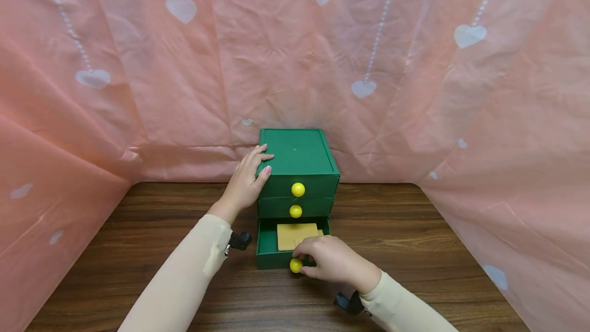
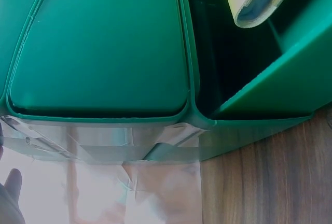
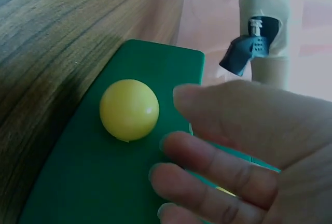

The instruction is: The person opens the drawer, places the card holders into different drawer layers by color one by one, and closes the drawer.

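Note:
A green drawer cabinet (image 1: 297,155) with yellow ball knobs stands on the table. Its bottom drawer (image 1: 267,261) is pulled out, and a flat yellow folded piece (image 1: 290,234) lies inside; the left wrist view shows the folded edge (image 2: 254,16). My left hand (image 1: 246,175) rests against the cabinet's upper left edge, fingers extended over the top. At the open drawer's front is my right hand (image 1: 334,260), beside the lowest knob (image 1: 296,265). The right wrist view shows this knob (image 3: 129,110) free of the fingers, with a gap between it and the thumb (image 3: 207,105).
Two more knobs, on the top (image 1: 298,189) and middle (image 1: 296,211) drawers, sit above the pulled-out one; both those drawers are closed. Dark wood tabletop (image 1: 392,234) surrounds the cabinet. Pink cloth (image 1: 258,65) with white hearts hangs behind and at both sides.

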`<state>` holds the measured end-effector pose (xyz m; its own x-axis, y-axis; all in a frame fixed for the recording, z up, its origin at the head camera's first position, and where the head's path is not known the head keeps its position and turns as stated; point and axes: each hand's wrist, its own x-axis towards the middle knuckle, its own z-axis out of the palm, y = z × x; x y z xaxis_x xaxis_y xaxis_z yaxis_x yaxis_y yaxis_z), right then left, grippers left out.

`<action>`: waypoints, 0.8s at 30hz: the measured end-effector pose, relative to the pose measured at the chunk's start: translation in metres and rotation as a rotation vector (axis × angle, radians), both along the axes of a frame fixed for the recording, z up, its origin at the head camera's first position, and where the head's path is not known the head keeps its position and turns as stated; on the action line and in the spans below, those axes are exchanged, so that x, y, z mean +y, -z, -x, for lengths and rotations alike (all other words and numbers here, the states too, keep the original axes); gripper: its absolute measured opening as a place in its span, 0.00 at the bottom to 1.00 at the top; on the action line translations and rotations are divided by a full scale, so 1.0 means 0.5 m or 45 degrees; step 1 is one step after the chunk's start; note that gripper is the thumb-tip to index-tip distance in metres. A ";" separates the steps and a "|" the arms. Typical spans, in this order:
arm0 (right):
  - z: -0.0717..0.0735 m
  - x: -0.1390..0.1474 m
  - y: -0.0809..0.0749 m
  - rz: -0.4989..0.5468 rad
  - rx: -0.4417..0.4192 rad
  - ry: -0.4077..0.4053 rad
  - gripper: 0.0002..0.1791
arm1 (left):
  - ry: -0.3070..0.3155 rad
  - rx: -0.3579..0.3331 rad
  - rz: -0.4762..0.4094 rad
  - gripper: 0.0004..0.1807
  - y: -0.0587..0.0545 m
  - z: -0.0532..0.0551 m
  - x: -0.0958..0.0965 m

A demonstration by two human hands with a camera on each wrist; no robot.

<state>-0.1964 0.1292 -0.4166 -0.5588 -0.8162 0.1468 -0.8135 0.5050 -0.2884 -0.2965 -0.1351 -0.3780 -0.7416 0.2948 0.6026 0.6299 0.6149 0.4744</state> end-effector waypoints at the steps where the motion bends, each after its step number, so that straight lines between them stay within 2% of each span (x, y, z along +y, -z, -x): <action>1: -0.002 -0.002 0.000 -0.009 0.030 0.008 0.11 | -0.002 -0.002 0.000 0.32 0.000 0.000 0.000; 7: -0.013 -0.013 0.002 -0.094 0.133 0.081 0.09 | -0.007 -0.002 0.004 0.33 0.000 0.001 -0.002; 16: -0.017 -0.023 0.020 -0.175 0.173 0.131 0.06 | -0.001 0.002 0.001 0.33 0.002 0.002 -0.002; 24: -0.020 -0.027 0.025 -0.175 0.220 0.166 0.07 | 0.000 0.000 -0.001 0.33 0.001 0.002 -0.002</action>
<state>-0.1864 0.1159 -0.4293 -0.6371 -0.7576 0.1419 -0.7700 0.6340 -0.0719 -0.2974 -0.1360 -0.3785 -0.7417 0.2946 0.6025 0.6299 0.6146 0.4749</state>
